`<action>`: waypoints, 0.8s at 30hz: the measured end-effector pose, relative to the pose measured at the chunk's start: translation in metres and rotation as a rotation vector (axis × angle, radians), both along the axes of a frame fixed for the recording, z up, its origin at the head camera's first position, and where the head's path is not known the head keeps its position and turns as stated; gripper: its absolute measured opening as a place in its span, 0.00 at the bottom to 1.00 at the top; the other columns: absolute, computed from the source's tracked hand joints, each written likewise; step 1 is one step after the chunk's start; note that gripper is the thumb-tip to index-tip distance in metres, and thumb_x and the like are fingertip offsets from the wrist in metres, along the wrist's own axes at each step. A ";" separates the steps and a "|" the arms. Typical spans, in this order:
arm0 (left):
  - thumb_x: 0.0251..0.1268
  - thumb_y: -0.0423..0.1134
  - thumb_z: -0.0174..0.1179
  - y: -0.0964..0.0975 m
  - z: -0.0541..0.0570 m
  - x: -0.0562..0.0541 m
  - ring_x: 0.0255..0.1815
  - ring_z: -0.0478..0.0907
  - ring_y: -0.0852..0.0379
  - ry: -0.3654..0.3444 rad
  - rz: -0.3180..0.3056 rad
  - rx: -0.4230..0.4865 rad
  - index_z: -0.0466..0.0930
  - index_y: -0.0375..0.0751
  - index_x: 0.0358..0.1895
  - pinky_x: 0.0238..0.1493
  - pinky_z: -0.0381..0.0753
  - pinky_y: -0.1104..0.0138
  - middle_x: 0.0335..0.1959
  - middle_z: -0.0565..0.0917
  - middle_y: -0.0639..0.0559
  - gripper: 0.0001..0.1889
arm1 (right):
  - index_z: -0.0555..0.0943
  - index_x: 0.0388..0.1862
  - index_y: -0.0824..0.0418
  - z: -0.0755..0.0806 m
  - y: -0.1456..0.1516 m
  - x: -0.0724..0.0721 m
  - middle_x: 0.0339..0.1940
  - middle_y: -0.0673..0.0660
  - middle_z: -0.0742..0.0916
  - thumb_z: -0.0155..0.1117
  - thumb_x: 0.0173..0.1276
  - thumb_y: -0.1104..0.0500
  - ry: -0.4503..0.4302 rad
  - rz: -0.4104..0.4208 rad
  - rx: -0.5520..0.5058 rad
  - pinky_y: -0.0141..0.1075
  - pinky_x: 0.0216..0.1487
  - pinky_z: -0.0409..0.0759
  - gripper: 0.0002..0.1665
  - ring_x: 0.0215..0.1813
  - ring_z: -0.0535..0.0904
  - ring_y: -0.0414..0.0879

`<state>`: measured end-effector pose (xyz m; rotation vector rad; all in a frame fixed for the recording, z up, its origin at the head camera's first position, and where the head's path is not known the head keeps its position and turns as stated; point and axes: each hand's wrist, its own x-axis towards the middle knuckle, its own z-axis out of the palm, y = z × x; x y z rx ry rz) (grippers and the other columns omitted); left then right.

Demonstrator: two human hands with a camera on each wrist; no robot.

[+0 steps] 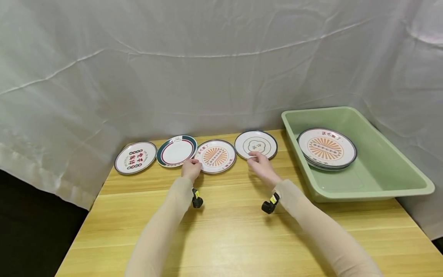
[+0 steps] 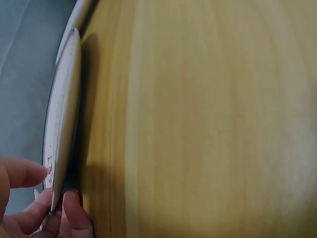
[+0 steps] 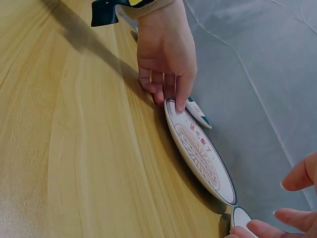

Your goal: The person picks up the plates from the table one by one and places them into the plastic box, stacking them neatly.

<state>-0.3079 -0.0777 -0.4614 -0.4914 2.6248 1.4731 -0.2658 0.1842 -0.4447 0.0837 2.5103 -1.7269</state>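
Note:
My left hand (image 1: 192, 169) pinches the left rim of a white plate with an orange sunburst print (image 1: 215, 156). In the left wrist view, the thumb lies above that rim and the fingers below it. My right hand (image 1: 261, 168) is at the near edge of a white plate with a flower-shaped outline (image 1: 256, 144). Its thumb and fingers (image 3: 297, 173) are spread apart in the right wrist view; whether they touch that plate I cannot tell. A green-rimmed plate (image 1: 176, 151) lies just left of the sunburst plate, partly behind my left hand.
Farthest left lies a plate with red and green lettering (image 1: 135, 158). A green plastic tub (image 1: 373, 177) stands on the right of the wooden table (image 1: 228, 231), with stacked plates (image 1: 327, 149) inside. Grey cloth (image 1: 207, 88) hangs behind the row.

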 end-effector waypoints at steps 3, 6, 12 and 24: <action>0.65 0.34 0.55 -0.002 -0.001 0.000 0.55 0.75 0.46 0.002 -0.024 -0.065 0.80 0.35 0.56 0.58 0.76 0.58 0.57 0.81 0.38 0.17 | 0.67 0.72 0.68 -0.001 0.000 0.000 0.59 0.71 0.81 0.49 0.70 0.61 0.007 -0.003 -0.006 0.34 0.50 0.79 0.32 0.55 0.80 0.61; 0.65 0.34 0.58 -0.004 -0.002 -0.001 0.54 0.75 0.46 -0.009 -0.040 -0.087 0.81 0.36 0.54 0.54 0.76 0.60 0.56 0.82 0.39 0.16 | 0.67 0.72 0.68 0.000 0.000 0.001 0.59 0.73 0.81 0.49 0.70 0.62 0.012 -0.006 -0.013 0.33 0.48 0.79 0.31 0.54 0.80 0.61; 0.64 0.35 0.63 -0.008 -0.004 -0.002 0.36 0.76 0.54 -0.045 -0.077 -0.086 0.82 0.37 0.51 0.34 0.72 0.70 0.44 0.82 0.42 0.13 | 0.66 0.72 0.69 0.000 0.001 0.001 0.61 0.73 0.80 0.49 0.72 0.61 0.008 0.001 -0.013 0.41 0.57 0.82 0.31 0.58 0.80 0.63; 0.62 0.28 0.63 -0.020 -0.002 0.002 0.29 0.72 0.60 -0.079 -0.223 -0.014 0.80 0.32 0.52 0.29 0.72 0.75 0.43 0.79 0.44 0.15 | 0.64 0.73 0.71 0.000 0.002 0.002 0.63 0.75 0.77 0.48 0.72 0.63 -0.029 0.015 -0.083 0.51 0.67 0.80 0.31 0.61 0.79 0.65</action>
